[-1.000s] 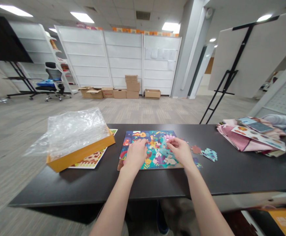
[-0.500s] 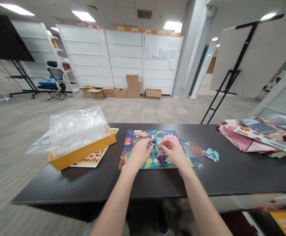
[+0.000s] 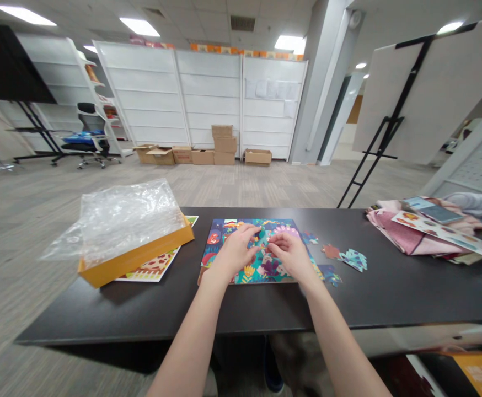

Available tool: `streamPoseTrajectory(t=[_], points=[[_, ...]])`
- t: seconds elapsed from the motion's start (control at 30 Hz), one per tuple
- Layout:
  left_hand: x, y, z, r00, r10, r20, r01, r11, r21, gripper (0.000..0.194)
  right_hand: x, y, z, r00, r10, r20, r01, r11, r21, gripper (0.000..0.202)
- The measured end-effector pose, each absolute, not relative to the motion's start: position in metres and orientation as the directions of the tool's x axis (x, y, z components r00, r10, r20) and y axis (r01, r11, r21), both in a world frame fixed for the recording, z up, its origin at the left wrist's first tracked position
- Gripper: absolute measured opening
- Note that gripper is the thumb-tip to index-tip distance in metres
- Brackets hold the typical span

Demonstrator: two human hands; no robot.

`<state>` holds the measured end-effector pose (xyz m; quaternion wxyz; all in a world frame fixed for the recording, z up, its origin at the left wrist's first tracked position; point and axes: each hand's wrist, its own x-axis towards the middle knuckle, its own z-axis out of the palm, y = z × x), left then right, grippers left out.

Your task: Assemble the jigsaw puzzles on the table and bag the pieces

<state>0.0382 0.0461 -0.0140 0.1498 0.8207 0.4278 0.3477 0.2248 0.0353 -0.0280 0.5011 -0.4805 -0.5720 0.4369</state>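
A colourful jigsaw puzzle (image 3: 249,274) with animals and plants lies flat on the dark table, largely assembled. Over its left half is my left hand (image 3: 235,253), thumb and index finger spread apart. My right hand (image 3: 293,256) is just across from it above the right half, fingertips pinched together; whatever they hold is hidden. Loose puzzle pieces lie to the right: a dark blue one (image 3: 331,274), a brown one (image 3: 330,252), and a small stack of teal pieces (image 3: 354,260). Both hands cover part of the picture.
At the left, a yellow box (image 3: 137,259) with clear plastic wrap (image 3: 127,215) rests on a printed picture sheet (image 3: 158,267). Folded cloths (image 3: 406,237), a phone (image 3: 443,212) and a sticker sheet (image 3: 439,231) sit at the right. Cardboard boxes (image 3: 224,144) stand along the far shelves.
My left hand has shifted slightly up and opened wider between thumb and index finger. My right hand stays pinched in nearly the same place. The view has moved very slightly.
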Motion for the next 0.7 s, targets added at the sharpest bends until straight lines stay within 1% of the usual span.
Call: streamPoseTrajectory(t=[0.13, 0.2, 0.27, 0.4, 0.47, 0.57, 0.7], points=[[0.0347, 0.0491, -0.0132, 0.43, 0.804, 0.411, 0.689, -0.586, 0.426, 0.043, 0.2275, 0.0349, -0.03, -0.027, 0.975, 0.221, 0.217, 0.222, -0.951, 0.025], [0.034, 0.0487, -0.0132, 0.42, 0.832, 0.363, 0.749, -0.544, 0.379, 0.045, 0.2291, 0.0331, -0.029, -0.023, 0.96, 0.278, 0.311, 0.271, -0.911, 0.02], [0.0341, 0.0477, -0.0132, 0.392, 0.865, 0.313, 0.797, -0.489, 0.355, 0.042, 0.2301, 0.0309, -0.027, -0.027, 0.947, 0.32, 0.386, 0.305, -0.871, 0.017], [0.035, 0.0462, -0.0117, 0.345, 0.908, 0.239, 0.85, -0.41, 0.33, 0.027, 0.2299, 0.0281, -0.0245, -0.041, 0.942, 0.334, 0.423, 0.319, -0.848, 0.016], [0.0353, 0.0459, -0.0106, 0.333, 0.916, 0.223, 0.862, -0.392, 0.323, 0.026, 0.2295, 0.028, -0.0254, -0.054, 0.941, 0.334, 0.43, 0.324, -0.842, 0.015], [0.0351, 0.0459, -0.0103, 0.324, 0.921, 0.219, 0.859, -0.383, 0.34, 0.03, 0.2296, 0.0287, -0.0286, -0.062, 0.937, 0.345, 0.456, 0.334, -0.825, 0.015], [0.0346, 0.0469, -0.0128, 0.295, 0.93, 0.219, 0.845, -0.361, 0.395, 0.042, 0.2306, 0.0291, -0.0313, -0.072, 0.926, 0.37, 0.488, 0.357, -0.797, 0.015]])
